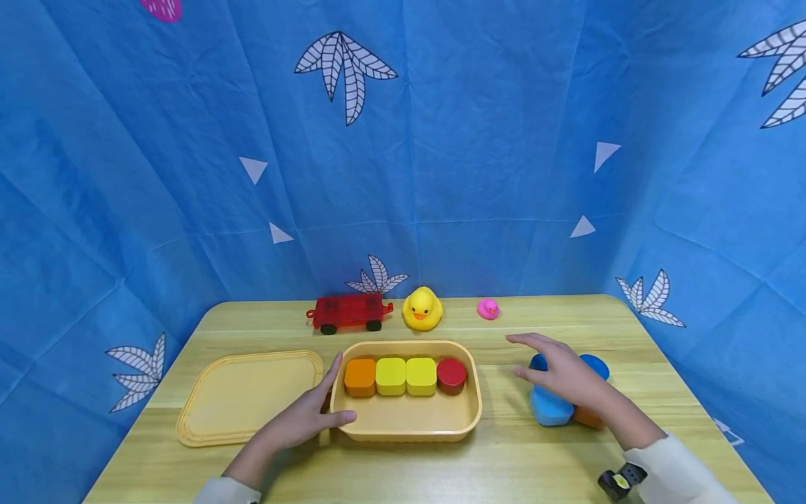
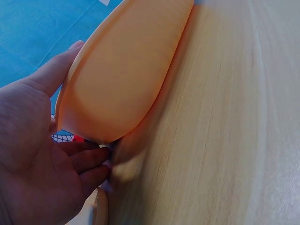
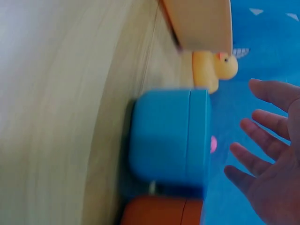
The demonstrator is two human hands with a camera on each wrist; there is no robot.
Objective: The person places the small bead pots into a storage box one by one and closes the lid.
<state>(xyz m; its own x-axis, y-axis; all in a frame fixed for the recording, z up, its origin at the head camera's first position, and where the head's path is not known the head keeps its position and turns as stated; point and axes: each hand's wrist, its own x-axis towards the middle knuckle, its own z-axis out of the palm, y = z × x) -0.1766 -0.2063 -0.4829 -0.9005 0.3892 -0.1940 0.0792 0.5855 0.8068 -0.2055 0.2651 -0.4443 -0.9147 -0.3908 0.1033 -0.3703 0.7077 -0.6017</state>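
My left hand grips the left end of a beige plastic box, thumb at the near corner and fingers along the outer wall. In the box stand an orange block, two yellow blocks and a round red block, in a row against the far wall. My right hand hovers over the blocks on the right, fingers spread, holding nothing. Beneath it are a light blue block, an orange-brown block and darker blue ones, partly hidden by the hand.
A beige lid lies flat left of the box. Along the table's back edge stand a red toy wagon, a yellow rubber duck and a small pink duck. A blue patterned cloth hangs behind the table.
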